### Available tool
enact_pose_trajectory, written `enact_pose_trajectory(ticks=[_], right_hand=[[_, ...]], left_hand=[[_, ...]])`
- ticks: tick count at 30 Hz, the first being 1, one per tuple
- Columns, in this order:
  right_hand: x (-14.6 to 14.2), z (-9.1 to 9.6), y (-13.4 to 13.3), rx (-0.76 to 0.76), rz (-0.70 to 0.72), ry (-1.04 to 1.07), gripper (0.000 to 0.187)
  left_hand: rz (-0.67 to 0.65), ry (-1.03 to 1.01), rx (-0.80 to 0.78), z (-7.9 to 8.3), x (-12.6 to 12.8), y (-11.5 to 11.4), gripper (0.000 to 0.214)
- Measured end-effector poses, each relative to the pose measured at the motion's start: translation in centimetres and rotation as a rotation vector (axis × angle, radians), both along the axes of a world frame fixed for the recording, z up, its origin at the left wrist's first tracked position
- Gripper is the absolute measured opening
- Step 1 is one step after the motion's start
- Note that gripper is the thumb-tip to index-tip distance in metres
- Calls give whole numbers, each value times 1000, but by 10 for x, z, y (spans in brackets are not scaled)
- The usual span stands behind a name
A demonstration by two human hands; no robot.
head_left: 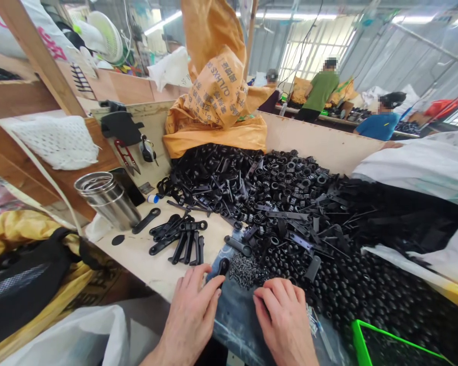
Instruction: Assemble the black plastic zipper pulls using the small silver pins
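My left hand [193, 310] is closed, with thumb and fingers around a black plastic crank arm [223, 267] whose rounded end points up and away. To the right, my right hand [284, 315] rests low over the dark work mat [232, 317], its fingers curled. Whatever its fingertips hold, if anything, is hidden. Just beyond both hands lies a heap of small metal screws [248, 269]. A loose crank arm [238, 246] lies behind that heap. Left of it, several similar black arms [183, 236] are grouped on the wooden tabletop [145, 259].
Black plastic parts [229, 178] pile up below an orange sack [217, 101]. Round black knobs [351, 274] spread at right, near a green-rimmed bin [361, 340]. A steel cup [107, 198] and a phone [127, 185] stand at left. Several people work in the background.
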State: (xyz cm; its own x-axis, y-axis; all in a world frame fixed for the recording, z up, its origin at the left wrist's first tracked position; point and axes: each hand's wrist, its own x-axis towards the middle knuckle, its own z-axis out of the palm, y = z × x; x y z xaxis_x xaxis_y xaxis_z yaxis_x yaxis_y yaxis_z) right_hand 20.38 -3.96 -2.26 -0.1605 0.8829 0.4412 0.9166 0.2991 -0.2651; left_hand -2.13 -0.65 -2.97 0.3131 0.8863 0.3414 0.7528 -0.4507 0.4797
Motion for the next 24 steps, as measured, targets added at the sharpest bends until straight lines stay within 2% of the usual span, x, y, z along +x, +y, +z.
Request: enact_pose_trajectory(ticks=[3, 6, 11, 15, 18, 21, 24], right_hand=[[-6, -6, 0, 12, -15, 35, 19], [-7, -9, 0, 26, -38, 4, 23], [4, -8, -6, 18, 14, -106, 19], [5, -15, -9, 25, -4, -73, 26], [4, -19, -11, 34, -47, 32, 35], [7, -13, -12, 6, -5, 141, 25], [8, 1, -12, -22, 102, 284, 7]], left_hand=[[-5, 70, 83, 9, 8, 1, 34], [-69, 103, 91, 14, 29, 4, 19], [-102, 201, 42, 9, 59, 15, 14], [-127, 206, 28, 3, 60, 20, 17], [-155, 131, -2, 9, 50, 17, 18], [-181, -65, -175, 24, 39, 9, 19], [-134, -362, -543, 37, 33, 3, 18]])
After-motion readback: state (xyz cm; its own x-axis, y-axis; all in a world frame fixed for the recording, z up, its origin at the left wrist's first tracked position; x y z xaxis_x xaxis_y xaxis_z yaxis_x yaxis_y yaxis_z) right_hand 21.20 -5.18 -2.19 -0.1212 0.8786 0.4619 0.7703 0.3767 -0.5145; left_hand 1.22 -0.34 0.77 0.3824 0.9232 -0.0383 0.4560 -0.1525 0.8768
